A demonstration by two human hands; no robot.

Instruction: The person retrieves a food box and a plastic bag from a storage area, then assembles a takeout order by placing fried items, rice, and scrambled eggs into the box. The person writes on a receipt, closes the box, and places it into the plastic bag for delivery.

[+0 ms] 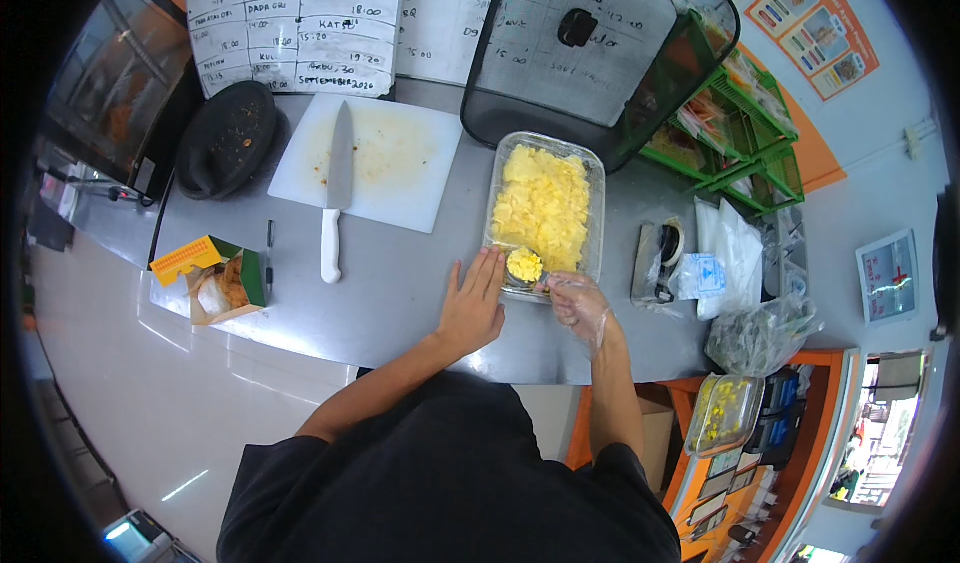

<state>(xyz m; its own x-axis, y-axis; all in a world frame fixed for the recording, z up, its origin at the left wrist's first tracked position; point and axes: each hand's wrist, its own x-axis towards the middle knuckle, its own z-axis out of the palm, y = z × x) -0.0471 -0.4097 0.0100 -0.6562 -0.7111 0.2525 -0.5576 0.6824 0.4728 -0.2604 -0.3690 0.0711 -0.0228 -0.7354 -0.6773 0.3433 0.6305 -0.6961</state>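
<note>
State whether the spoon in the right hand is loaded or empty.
Loaded: yellow food is mounded in the spoon, which the gloved right hand holds at the near end of the clear tray.

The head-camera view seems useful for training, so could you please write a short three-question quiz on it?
1. True or false: the blade of the white-handled knife lies on the white cutting board.
2. Which hand holds the spoon? A: left; B: right; C: both.
3. Fill in the colour: the transparent rectangular container holds ____ food.

Key: 1. True. 2. B, the right hand. 3. Yellow.
</note>
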